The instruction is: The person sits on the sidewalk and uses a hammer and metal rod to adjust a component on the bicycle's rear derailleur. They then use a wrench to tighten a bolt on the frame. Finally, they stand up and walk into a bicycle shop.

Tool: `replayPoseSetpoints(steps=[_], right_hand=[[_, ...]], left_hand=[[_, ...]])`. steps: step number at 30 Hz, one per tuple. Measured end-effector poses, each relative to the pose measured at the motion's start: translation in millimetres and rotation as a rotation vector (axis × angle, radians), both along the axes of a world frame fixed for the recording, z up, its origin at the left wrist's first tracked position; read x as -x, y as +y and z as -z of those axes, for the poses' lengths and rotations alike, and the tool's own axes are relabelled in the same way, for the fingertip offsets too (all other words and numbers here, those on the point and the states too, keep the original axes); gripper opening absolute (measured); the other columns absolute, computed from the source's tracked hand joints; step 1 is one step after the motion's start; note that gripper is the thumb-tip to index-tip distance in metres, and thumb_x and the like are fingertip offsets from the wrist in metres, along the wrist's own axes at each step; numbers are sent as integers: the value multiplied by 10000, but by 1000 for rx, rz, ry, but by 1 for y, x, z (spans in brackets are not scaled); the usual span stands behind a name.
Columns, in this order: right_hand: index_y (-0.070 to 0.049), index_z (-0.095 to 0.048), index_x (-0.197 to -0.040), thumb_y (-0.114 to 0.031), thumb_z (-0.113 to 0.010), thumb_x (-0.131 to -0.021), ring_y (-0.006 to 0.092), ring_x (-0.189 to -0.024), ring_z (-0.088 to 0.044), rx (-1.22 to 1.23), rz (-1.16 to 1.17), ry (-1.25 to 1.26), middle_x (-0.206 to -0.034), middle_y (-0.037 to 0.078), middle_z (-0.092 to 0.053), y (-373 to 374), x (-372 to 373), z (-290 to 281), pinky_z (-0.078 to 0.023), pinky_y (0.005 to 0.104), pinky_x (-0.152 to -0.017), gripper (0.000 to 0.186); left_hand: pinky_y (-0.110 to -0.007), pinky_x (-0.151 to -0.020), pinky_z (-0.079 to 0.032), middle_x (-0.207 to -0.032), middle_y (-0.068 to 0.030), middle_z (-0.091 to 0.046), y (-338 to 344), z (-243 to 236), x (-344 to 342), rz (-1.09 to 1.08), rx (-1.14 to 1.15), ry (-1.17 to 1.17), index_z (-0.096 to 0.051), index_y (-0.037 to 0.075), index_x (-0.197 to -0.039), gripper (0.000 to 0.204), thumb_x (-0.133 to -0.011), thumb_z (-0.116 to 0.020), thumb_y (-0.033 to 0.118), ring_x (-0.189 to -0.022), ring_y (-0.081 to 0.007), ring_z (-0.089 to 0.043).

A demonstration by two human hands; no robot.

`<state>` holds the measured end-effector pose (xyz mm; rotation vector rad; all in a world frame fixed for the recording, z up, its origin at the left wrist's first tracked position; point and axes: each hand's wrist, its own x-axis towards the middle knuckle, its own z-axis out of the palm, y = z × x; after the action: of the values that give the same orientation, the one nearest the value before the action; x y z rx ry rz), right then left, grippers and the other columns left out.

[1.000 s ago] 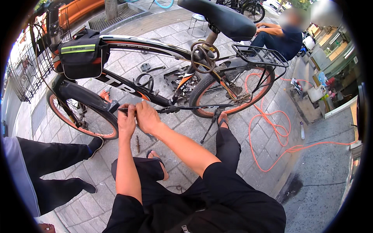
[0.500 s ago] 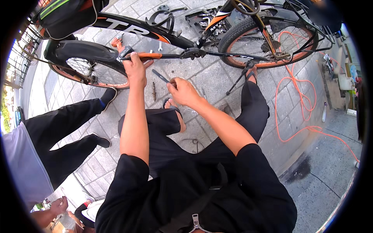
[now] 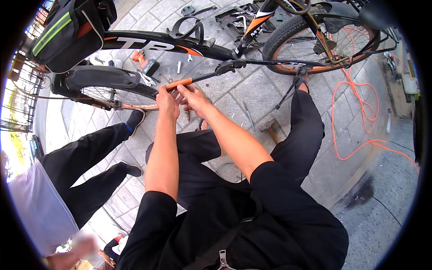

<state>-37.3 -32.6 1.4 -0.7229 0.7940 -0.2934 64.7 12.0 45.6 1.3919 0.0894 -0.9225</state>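
An orange-handled tool [image 3: 182,84] with a dark shaft runs up toward the crank area [image 3: 229,66] of a black and orange bicycle [image 3: 198,46]. My left hand [image 3: 168,104] is closed around the lower end of its handle. My right hand [image 3: 194,100] lies alongside, its thumb against the handle and its other fingers curled beneath. Whether a second item sits between my hands cannot be made out. Just beyond them are an orange and black cordless drill [image 3: 145,64], a short white piece [image 3: 179,67] and a small open-end wrench [image 3: 190,58] on the paving.
A hammer [image 3: 271,129] and a thin pointed tool [image 3: 249,115] lie by my right leg. The bicycle's kickstand [image 3: 288,92] stands beside my foot. Orange cable [image 3: 356,94] loops over the ground at right. Another person's legs [image 3: 96,180] are at left. An open tool case [image 3: 243,22] lies behind the frame.
My right hand has moved left to the orange handle; the dark flat bar it held is no longer visible. My left hand has slid lower. The view has shifted, with the bicycle rear farther right.
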Motion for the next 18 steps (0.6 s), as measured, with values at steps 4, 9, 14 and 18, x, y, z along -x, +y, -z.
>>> replayPoseSetpoints(steps=[4,9,14,18], right_hand=[[-146,-537,-1316,-511,-707,-946,111,-867,-595,-12,70,-36,-1076,32,-631,18,-4,16,-451,319,-657,546],[-106,-541,-1294,-429,-765,-922,130,-903,-622,-65,286,-28,-1073,37,-660,18,-16,30,-489,347,-738,540],[-74,-623,-1038,-194,-776,-880,153,-877,-646,-59,351,19,-943,36,-682,12,-18,82,-515,312,-774,250],[-71,-595,-929,-142,-744,-832,137,-753,-655,172,319,439,-801,33,-670,10,39,168,-554,341,-708,191]], left_hand=[[-476,-830,-573,-1178,-182,-656,20,34,-3,66,28,83,-563,-39,-1171,406,-1013,-340,262,-1082,-285,-657],[-461,-832,-491,-1237,-84,-631,16,64,-2,14,-284,155,-568,72,-1234,469,-1095,-307,436,-1146,-238,-600],[-486,-777,-506,-1122,-121,-596,11,59,21,106,-576,10,-595,20,-1204,443,-1046,-472,415,-967,-264,-574],[-441,-807,-533,-1214,-137,-628,-3,4,54,342,-577,-75,-580,0,-1319,427,-992,-623,271,-1036,-262,-621]])
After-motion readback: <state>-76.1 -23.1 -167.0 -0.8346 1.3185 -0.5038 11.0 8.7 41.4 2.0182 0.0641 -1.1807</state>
